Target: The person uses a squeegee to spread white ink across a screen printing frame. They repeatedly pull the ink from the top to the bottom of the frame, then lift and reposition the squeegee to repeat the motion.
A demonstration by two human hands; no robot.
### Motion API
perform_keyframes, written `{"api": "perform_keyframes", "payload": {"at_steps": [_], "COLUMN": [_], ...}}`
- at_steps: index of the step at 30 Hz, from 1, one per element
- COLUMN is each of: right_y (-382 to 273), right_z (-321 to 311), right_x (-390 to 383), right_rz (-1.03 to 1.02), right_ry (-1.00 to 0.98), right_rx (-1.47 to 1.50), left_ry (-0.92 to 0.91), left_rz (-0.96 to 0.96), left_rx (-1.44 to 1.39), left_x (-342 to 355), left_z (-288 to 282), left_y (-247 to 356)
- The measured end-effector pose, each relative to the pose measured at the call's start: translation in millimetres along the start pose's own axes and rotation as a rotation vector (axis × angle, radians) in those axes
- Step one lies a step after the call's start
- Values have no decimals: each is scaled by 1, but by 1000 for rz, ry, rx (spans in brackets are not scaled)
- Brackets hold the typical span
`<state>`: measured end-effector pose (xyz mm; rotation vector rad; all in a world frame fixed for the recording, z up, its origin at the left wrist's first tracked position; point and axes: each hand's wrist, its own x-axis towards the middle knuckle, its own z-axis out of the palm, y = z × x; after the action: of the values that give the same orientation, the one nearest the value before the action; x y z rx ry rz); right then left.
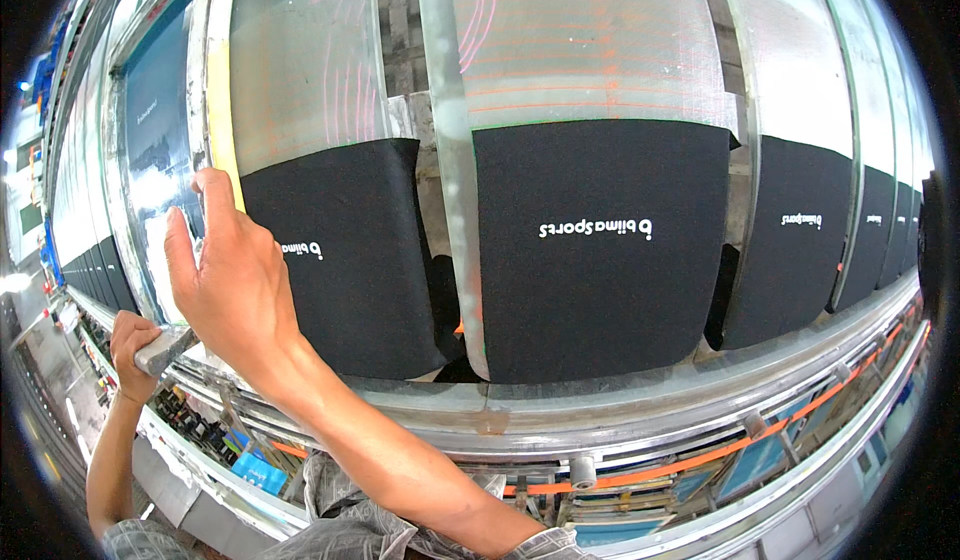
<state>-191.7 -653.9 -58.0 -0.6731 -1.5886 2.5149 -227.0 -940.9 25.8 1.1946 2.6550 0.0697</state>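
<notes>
The screen frame [204, 70] lay to the left, its long axis running forward, the left hand [134, 352] clamped on a grey bar [164, 353] at its near end, the right hand [240, 285] at its right edge, grip impossible to tell.

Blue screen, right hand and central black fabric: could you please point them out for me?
Blue screen [158, 138], head view: its blue surface.
Right hand [235, 278], head view: back of the hand.
Central black fabric [603, 268], head view: just below its white print.
</notes>
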Motion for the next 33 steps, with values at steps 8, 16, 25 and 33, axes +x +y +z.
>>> {"api": "perform_keyframes", "payload": {"at_steps": [8,16,25,33], "right_y": [3,0,0,-70], "right_z": [4,16,13,102], "right_x": [-3,-5,4,21], "right_rz": [10,-141,-114,-188], "right_ry": [88,360,403,-274], "right_rx": [-117,-488,-796,-1128], "left_ry": [50,-91,25,-21], "left_rz": [30,-22,-35,1], "left_rx": [-22,-178,-265,-224], "left_x": [0,-12,-22,63], "left_z": [3,-9,9,-10], "left_y": [-1,-16,-19,-76]}}
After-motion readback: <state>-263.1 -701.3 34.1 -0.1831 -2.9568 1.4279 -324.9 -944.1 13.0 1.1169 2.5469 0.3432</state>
